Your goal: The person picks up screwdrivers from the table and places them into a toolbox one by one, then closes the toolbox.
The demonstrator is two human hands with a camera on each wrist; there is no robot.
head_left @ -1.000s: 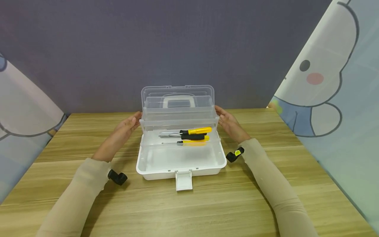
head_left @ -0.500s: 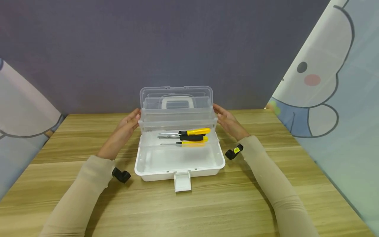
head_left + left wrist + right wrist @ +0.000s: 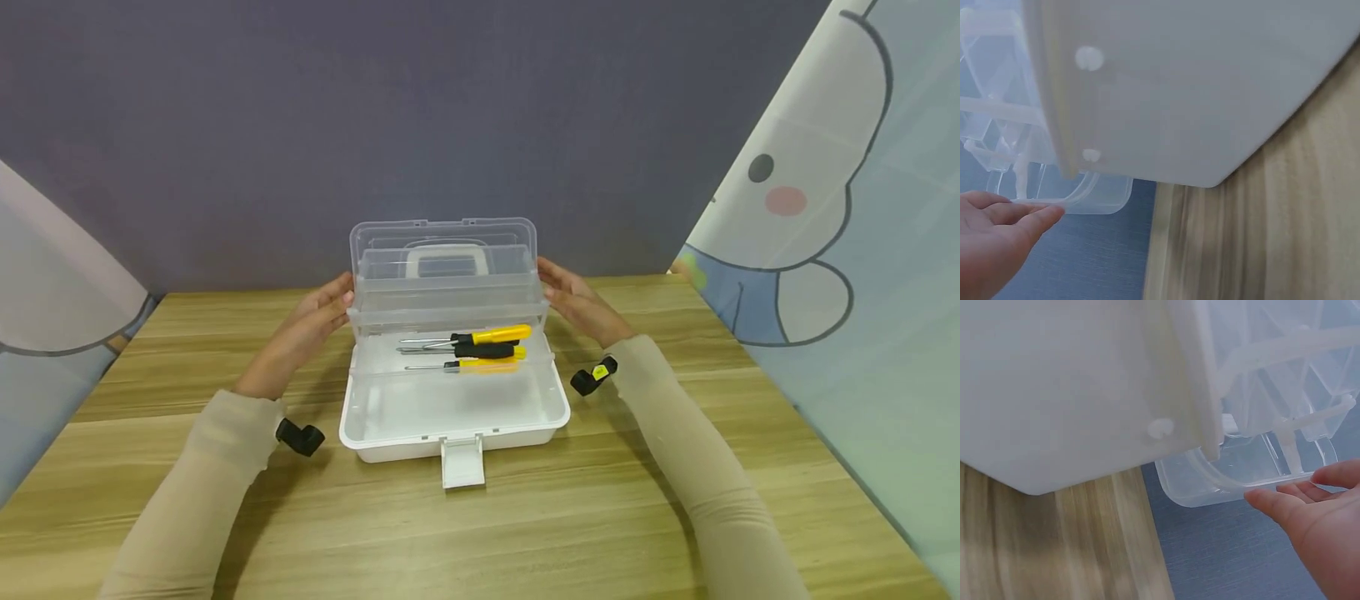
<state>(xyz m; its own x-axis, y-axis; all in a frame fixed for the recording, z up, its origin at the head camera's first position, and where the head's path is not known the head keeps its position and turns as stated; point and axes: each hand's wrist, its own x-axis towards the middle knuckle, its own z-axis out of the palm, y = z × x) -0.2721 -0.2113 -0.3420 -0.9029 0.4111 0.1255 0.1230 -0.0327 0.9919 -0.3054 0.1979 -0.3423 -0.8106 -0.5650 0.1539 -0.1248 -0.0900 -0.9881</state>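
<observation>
A white toolbox [image 3: 442, 410] stands in the middle of the wooden table, its clear lid [image 3: 525, 237] raised at the back. Clear stepped trays [image 3: 450, 296] are lifted above the base. Several screwdrivers with yellow [image 3: 504, 334] or black [image 3: 483, 351] handles lie crosswise inside. My left hand [image 3: 303, 329] is at the lid's left side; in the left wrist view its straight fingertips touch the lid's edge [image 3: 1110, 195]. On the other side my right hand [image 3: 585, 308] mirrors it, extended fingers against the lid's rim [image 3: 1179, 487] in the right wrist view.
The white front latch [image 3: 462, 467] hangs down over the table [image 3: 525, 533]. A dark grey panel [image 3: 450, 108] rises right behind the table's back edge. Cartoon-printed curtains [image 3: 810, 250] flank both sides.
Both hands stay beside the lid, shifting only slightly; the left forearm moves a little. The whole view drifts a bit left. Lid, trays and screwdrivers keep their places.
</observation>
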